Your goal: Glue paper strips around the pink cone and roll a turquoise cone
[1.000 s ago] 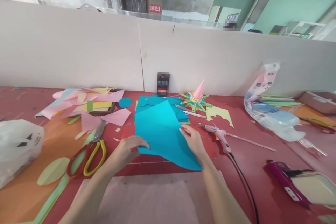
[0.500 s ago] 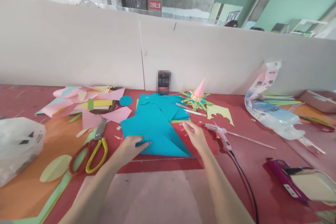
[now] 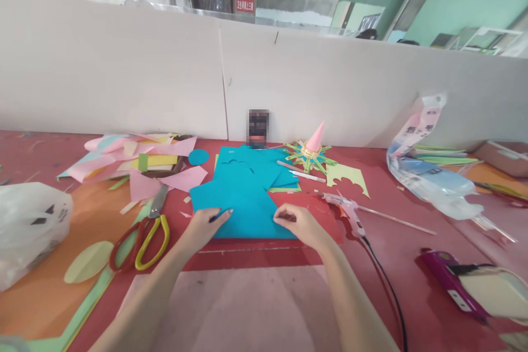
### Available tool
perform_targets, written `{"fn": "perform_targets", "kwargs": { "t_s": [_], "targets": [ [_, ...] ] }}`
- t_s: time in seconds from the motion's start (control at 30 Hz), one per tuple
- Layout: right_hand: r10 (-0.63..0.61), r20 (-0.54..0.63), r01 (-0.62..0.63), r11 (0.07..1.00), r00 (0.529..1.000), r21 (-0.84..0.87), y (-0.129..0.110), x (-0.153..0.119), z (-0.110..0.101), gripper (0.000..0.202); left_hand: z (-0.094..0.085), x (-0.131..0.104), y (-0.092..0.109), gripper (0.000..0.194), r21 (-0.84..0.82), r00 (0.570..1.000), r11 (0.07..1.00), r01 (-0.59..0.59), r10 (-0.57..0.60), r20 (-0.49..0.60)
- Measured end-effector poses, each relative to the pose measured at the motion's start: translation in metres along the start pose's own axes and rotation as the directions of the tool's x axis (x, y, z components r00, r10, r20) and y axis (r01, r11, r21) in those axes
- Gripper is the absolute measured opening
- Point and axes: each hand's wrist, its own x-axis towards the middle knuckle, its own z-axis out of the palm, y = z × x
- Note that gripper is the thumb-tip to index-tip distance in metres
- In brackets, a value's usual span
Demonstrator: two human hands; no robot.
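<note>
A bright blue sheet of paper [image 3: 239, 206] lies in front of me on red paper [image 3: 325, 220]. My left hand [image 3: 206, 226] grips its left edge, the thumb on top and the other fingers partly hidden. At the opposite side my right hand [image 3: 297, 221] pinches the sheet's right edge between thumb and fingertips. More blue paper [image 3: 231, 162], one piece with a scalloped cut, is spread just behind. Beyond my right hand lies a pink glue gun [image 3: 348, 213] with a black cord. Scissors [image 3: 150, 236] with red and yellow handles rest to the left of my left hand.
A pink paper cone [image 3: 317, 137] stands on a green-spoked base at the back. Colored paper scraps [image 3: 144, 162], a white plastic bag [image 3: 33, 231] and orange paper [image 3: 37, 308] are at left. A purple power strip [image 3: 451, 280] and a clear bag [image 3: 429, 176] lie at right.
My right hand has come down and left from above the red paper onto the blue sheet's right edge. The sheet's right part now lies flatter. My left hand stays at its left edge.
</note>
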Motion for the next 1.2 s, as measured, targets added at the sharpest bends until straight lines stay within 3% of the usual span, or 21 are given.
{"fn": "perform_targets", "kwargs": {
  "t_s": [0.13, 0.27, 0.4, 0.5, 0.63, 0.73, 0.8, 0.83, 1.0, 1.1, 1.2],
  "targets": [
    [0.054, -0.018, -0.053, 0.998, 0.998, 0.016, 0.003, 0.0, -0.003, 0.028, 0.0, 0.0, 0.001, 0.048, -0.063, 1.0, 0.998, 0.015, -0.017, -0.016],
    [0.055, -0.081, -0.054, 0.998, 0.995, 0.018, 0.002, 0.0, -0.007, 0.034, -0.002, 0.002, -0.002, 0.05, -0.121, 0.99, 0.992, 0.04, -0.056, -0.132],
    [0.081, -0.16, -0.071, 0.995, 0.984, 0.064, 0.006, 0.003, -0.01, 0.036, -0.007, 0.007, -0.006, 0.05, -0.241, 0.949, 0.967, 0.084, -0.151, -0.277],
    [0.066, -0.185, -0.032, 0.983, 0.98, 0.181, 0.011, 0.005, -0.011, 0.032, -0.01, 0.008, -0.007, 0.048, -0.355, 0.919, 0.929, 0.102, -0.225, -0.325],
    [0.12, -0.212, -0.046, 0.944, 0.97, 0.326, 0.022, 0.008, -0.011, 0.031, -0.01, 0.006, -0.009, 0.046, -0.519, 0.895, 0.847, 0.109, -0.312, -0.32],
    [0.171, -0.213, -0.076, 0.917, 0.962, 0.391, 0.035, 0.012, -0.011, 0.033, -0.01, 0.005, -0.011, 0.047, -0.723, 0.909, 0.677, 0.139, -0.377, -0.179],
    [0.206, -0.211, -0.105, 0.907, 0.956, 0.408, 0.043, 0.015, -0.01, 0.035, -0.012, 0.004, -0.012, 0.047, -0.803, 0.939, 0.569, 0.178, -0.341, -0.033],
    [0.212, -0.213, -0.112, 0.908, 0.954, 0.405, 0.045, 0.016, -0.01, 0.035, -0.013, 0.004, -0.012, 0.046, -0.805, 0.955, 0.559, 0.196, -0.296, 0.027],
    [0.103, -0.319, -0.023, 0.969, 0.942, 0.245, 0.04, 0.017, -0.008, 0.034, -0.019, 0.001, -0.006, 0.046, -0.602, 0.985, 0.789, 0.127, -0.028, 0.172],
    [0.051, -0.252, 0.0, 0.98, 0.966, 0.199, 0.03, 0.014, -0.003, 0.034, -0.018, -0.001, 0.002, 0.046, -0.459, 0.972, 0.888, 0.003, 0.106, 0.209],
    [0.039, -0.174, -0.002, 0.979, 0.984, 0.203, 0.021, 0.013, 0.006, 0.033, -0.014, -0.004, 0.009, 0.046, -0.387, 0.958, 0.913, -0.13, 0.216, 0.187]
  ]
}}
